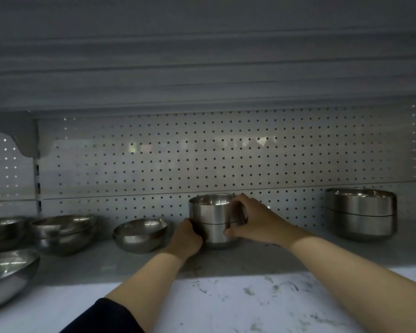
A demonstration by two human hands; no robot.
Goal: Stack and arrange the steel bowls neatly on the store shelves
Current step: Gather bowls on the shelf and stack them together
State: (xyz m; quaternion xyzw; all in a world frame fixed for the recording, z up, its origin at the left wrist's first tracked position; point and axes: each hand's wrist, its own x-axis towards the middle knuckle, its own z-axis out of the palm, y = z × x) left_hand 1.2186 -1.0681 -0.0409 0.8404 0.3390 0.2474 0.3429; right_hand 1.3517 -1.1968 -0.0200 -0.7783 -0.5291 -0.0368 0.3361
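Observation:
A stack of two straight-sided steel bowls stands on the grey shelf near the pegboard back. My left hand grips the lower bowl on its left side. My right hand curls round the right side of the stack, fingers over the upper bowl's rim and thumb at the seam. A second stack of two larger bowls stands at the right. A single rounded bowl sits just left of my hands. Further left is a stack of rounded bowls.
More steel bowls sit at the far left, and a large bowl lies near the front left edge. The shelf above hangs low overhead. The scuffed white shelf front lies under my forearms.

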